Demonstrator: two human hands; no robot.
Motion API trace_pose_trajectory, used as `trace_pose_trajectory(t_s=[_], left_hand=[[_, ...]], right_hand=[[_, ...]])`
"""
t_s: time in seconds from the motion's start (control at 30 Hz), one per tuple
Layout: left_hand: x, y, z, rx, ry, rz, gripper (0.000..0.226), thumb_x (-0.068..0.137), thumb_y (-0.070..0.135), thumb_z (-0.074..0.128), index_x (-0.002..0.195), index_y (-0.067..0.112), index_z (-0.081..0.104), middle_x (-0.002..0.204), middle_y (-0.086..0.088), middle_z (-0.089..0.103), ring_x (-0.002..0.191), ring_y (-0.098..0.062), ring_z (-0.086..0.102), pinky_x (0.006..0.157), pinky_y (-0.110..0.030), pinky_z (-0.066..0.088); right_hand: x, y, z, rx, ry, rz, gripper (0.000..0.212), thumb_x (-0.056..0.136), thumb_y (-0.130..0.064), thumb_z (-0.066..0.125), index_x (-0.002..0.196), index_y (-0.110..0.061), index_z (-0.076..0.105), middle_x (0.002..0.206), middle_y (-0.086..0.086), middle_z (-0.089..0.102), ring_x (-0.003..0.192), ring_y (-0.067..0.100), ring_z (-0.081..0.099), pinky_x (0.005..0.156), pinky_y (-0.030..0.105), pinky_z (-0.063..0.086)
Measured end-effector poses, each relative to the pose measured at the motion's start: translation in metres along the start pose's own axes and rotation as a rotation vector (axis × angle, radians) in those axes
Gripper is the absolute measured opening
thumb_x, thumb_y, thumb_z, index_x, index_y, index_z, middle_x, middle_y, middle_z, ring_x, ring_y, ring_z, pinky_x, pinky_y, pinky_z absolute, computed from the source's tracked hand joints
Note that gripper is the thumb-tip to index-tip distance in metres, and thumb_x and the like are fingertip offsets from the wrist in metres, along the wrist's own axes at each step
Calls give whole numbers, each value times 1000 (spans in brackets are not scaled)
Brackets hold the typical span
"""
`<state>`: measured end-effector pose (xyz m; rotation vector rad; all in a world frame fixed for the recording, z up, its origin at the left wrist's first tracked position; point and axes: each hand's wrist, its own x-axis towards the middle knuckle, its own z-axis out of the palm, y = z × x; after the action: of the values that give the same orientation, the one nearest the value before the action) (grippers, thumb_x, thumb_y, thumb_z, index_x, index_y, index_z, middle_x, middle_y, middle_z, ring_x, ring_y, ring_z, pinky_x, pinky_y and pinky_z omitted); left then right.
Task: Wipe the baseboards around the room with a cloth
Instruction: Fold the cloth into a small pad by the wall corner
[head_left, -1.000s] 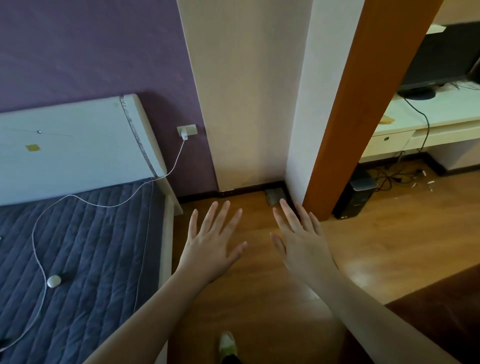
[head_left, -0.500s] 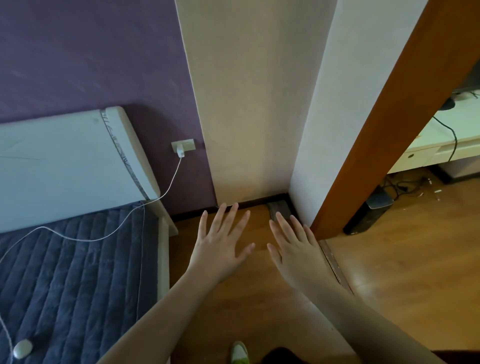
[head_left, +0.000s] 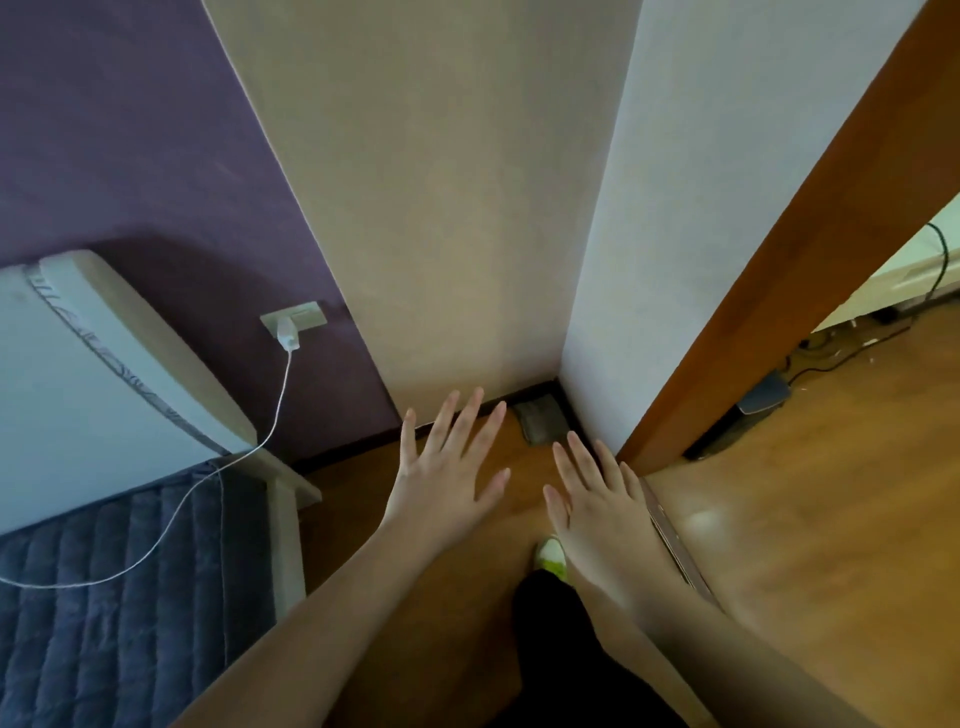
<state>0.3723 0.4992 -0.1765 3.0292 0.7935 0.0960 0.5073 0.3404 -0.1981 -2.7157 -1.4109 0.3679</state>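
above the wooden floor (head_left: 779, 519), the dark baseboard (head_left: 524, 391) is not yet wiped, both the left hand (head_left: 441, 478) and right hand (head_left: 602, 509) hover flat and empty, so picking up the grey cloth (head_left: 540, 423) in the corner seems next

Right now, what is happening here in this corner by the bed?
A person stands facing the corner, both arms stretched forward. The left hand and the right hand are open with fingers spread, and neither holds anything. A grey cloth lies on the wooden floor in the corner, against the dark baseboard. No hand touches the cloth yet, so wiping has not begun. A white charger cable runs from the wall socket toward the bed.
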Motion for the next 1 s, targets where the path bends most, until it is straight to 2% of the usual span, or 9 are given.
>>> trace_pose_trajectory(t_s=[0.17,0.3,0.47,0.6,0.7,0.87,1.0], left_hand=[[96,-11,26,-29,-60,3,67,100,57,32,159,30,14,165,-1,18,152,-23,17,117,-61,22],[157,-33,50,-9,-67,1,68,99,56,33,159,27,17,165,-2,18,152,-22,15,116,-59,14],[203,-66,88,33,-170,19,70,100,59,26,159,23,15,166,-2,14,153,-22,9,116,-58,10],[232,-95,139,18,-228,65,68,101,60,20,159,29,6,168,-1,3,154,-21,-1,116,-58,5],[254,-114,187,12,-245,92,68,101,60,17,159,28,2,167,-3,0,153,-22,-4,118,-60,8],[271,-127,276,3,-251,137,68,101,60,16,159,28,3,167,-3,4,154,-22,1,117,-60,13],[275,-134,344,15,-260,144,68,100,59,18,159,26,9,166,-6,12,153,-26,9,116,-54,8]], right_hand=[[106,36,11,-20,-70,-35,69,96,-63,1,157,-31,5,165,-6,-1,151,22,-4,119,42,-1],[189,57,18,-40,-74,-28,69,96,-58,1,157,-28,8,165,-4,3,151,24,5,119,42,4],[252,54,52,-28,-137,11,64,101,-52,11,157,-26,-6,165,-3,-5,152,24,0,121,42,7],[284,43,96,-29,-116,75,63,101,-51,14,158,-25,4,165,0,5,152,25,5,120,43,11],[310,36,140,8,-103,119,62,101,-51,15,157,-26,5,165,-1,5,151,24,5,120,42,8],[350,39,224,42,-64,183,63,100,-52,14,157,-28,2,165,-2,0,151,22,0,117,40,0],[368,47,292,63,-95,183,63,98,-53,8,156,-29,-2,164,-3,-5,150,19,-6,117,39,-3]])
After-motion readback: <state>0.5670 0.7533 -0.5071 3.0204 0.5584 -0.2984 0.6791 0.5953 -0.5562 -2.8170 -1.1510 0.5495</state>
